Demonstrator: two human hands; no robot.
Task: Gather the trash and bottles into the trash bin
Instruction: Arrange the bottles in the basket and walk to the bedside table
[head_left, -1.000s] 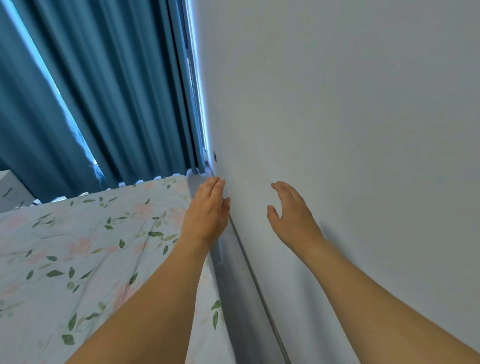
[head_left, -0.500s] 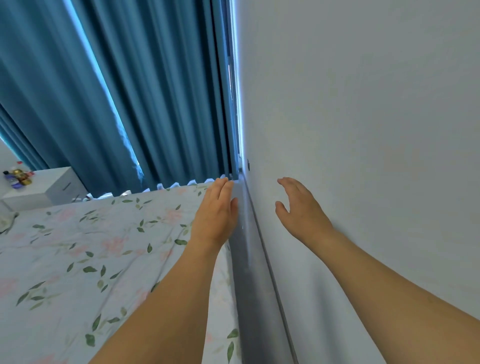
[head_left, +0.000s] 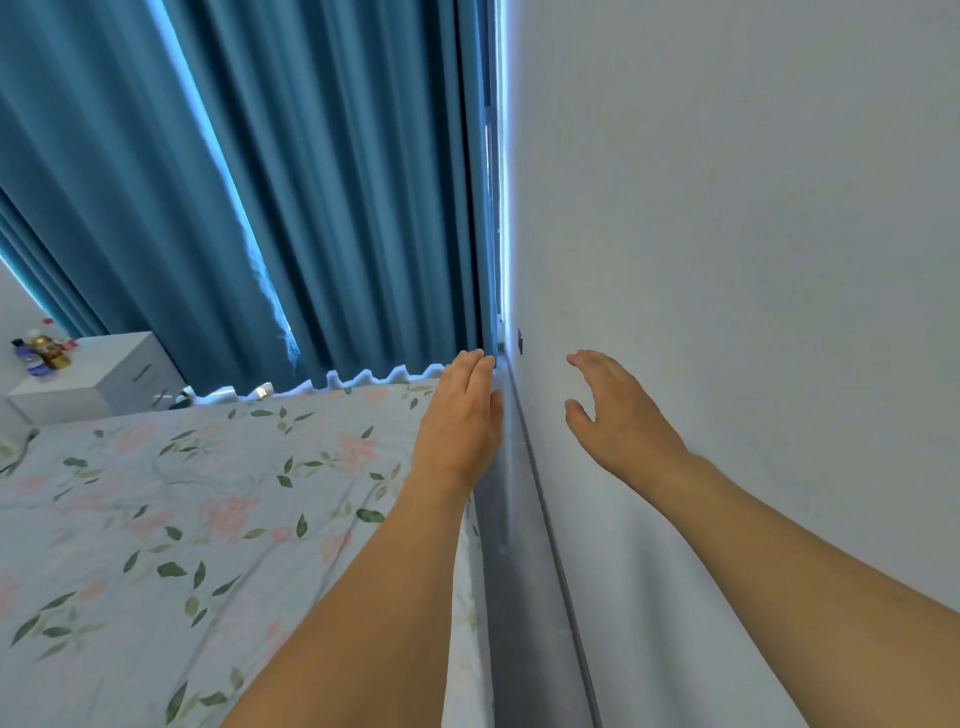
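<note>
wall (head_left: 753, 260) meets bed (head_left: 156, 519) edge; left hand (head_left: 460, 421), right hand (head_left: 621, 415) empty, fingers relaxed.

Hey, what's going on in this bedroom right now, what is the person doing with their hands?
A person stands by a bed with a floral sheet, next to a white wall. Both arms reach forward with nothing held: the left hand is flat over the bed's edge by the wall, the right hand is open in front of the wall. A few bottles sit on a white nightstand at the far left, untouched. No trash bin is in view.
</note>
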